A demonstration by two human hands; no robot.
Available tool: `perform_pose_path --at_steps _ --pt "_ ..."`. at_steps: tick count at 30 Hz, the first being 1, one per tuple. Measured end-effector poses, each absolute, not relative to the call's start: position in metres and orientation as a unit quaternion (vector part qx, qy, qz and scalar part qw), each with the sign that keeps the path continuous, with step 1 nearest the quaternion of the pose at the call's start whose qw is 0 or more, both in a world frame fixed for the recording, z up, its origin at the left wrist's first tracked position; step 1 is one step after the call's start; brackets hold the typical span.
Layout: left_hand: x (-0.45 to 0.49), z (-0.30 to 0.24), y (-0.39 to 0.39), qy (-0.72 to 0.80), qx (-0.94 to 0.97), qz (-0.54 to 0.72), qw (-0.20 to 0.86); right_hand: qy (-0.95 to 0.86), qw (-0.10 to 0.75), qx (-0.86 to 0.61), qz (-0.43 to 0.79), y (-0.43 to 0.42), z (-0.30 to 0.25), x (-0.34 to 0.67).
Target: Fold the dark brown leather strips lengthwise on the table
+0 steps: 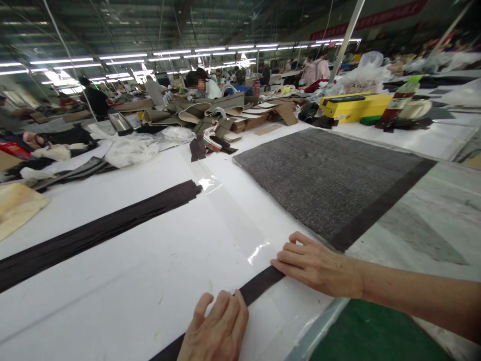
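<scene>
A narrow dark strip [259,285] of material lies along the near edge of the white table [150,260]. My left hand [218,331] lies flat on the strip at the bottom of the view, fingers stretched out. My right hand [315,265] presses flat on the strip's far end, fingers extended and together. Neither hand grips anything. A bundle of long dark strips [97,230] lies across the table to the left. A clear shiny tape band [229,210] runs over the table between the hands and the bundle.
A large grey textured mat [326,175] with a dark border lies at the right. Piles of tan and dark cut pieces [221,118], plastic bags [131,148] and a yellow box [353,106] crowd the far side. Other people work at tables beyond.
</scene>
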State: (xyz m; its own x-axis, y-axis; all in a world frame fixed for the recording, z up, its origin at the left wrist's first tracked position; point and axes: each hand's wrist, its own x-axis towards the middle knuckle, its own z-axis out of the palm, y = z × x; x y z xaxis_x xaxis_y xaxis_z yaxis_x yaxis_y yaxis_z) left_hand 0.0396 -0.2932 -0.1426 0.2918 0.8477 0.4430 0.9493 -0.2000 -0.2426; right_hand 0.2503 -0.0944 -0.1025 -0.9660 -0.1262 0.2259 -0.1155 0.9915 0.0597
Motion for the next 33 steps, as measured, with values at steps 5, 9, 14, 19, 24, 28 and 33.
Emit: perform_pose_path --at_steps 5,9,14,19,24,28,33 --pt "0.038 -0.141 -0.291 -0.582 -0.764 -0.125 0.249 -0.990 0.127 0.057 -0.020 -0.093 -0.103 0.251" --pt "0.044 -0.136 -0.287 -0.586 -0.750 -0.172 0.255 -0.991 0.121 0.042 0.036 -0.092 -0.107 0.249" --pt "0.072 -0.149 -0.274 -0.560 -0.772 -0.192 0.231 -0.978 0.114 -0.040 0.172 -0.097 -0.105 0.247" --pt "0.084 -0.164 -0.273 -0.573 -0.781 -0.161 0.190 -0.950 0.063 -0.082 0.294 -0.090 -0.097 0.246" --pt "0.078 -0.164 -0.278 -0.559 -0.784 -0.163 0.215 -0.948 0.073 -0.094 0.296 -0.079 -0.088 0.248" --pt "0.078 -0.167 -0.281 -0.560 -0.774 -0.180 0.235 -0.950 0.069 -0.047 0.302 -0.092 -0.078 0.246" --pt "0.080 -0.172 -0.286 -0.561 -0.765 -0.193 0.249 -0.964 0.015 -0.013 0.264 -0.101 -0.077 0.242"
